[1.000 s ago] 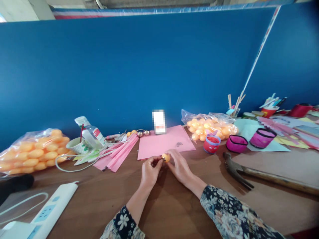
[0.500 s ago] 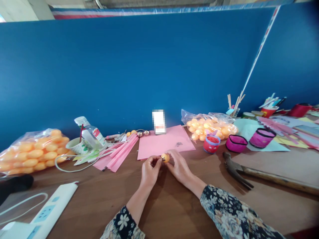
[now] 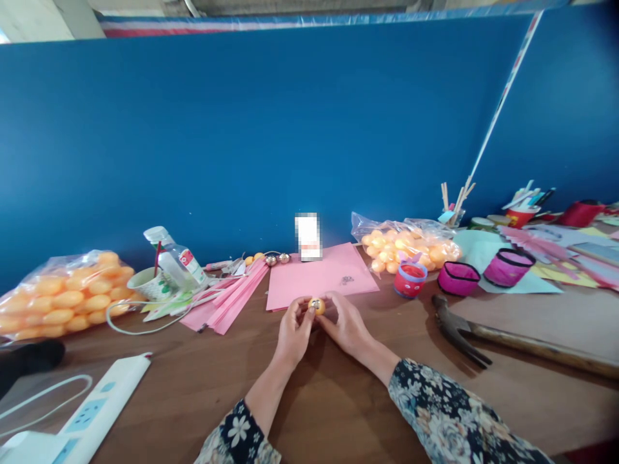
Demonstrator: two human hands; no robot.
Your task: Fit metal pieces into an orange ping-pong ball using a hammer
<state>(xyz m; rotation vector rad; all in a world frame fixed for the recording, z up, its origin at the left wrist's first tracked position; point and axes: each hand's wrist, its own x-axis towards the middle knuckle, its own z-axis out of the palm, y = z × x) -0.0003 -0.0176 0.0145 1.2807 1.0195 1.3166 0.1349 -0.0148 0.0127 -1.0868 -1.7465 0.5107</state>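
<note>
A small orange ball (image 3: 317, 305) sits between my two hands, just in front of the pink paper sheets (image 3: 316, 277). A small silvery piece shows on the side of the ball facing me; its kind is too small to make out. The fingers of my left hand (image 3: 293, 328) are closed on the ball from the left, thumb at its front. From the other side my right hand (image 3: 349, 327) grips it, the index finger curled over behind. On the pink sheets lies a little heap of small metal bits (image 3: 347, 280).
Bags of orange balls stand at left (image 3: 72, 299) and right (image 3: 406, 243). A claw hammer (image 3: 527, 341) lies right, near magenta fabric rings (image 3: 458, 278) and a red cup (image 3: 411, 280). Left are pink strips (image 3: 236, 293), a plastic bottle (image 3: 176, 258) and a power strip (image 3: 101, 406).
The ball has turned in my fingers, so its silvery piece now faces me instead of pointing left. My left hand has shifted slightly right and up.
</note>
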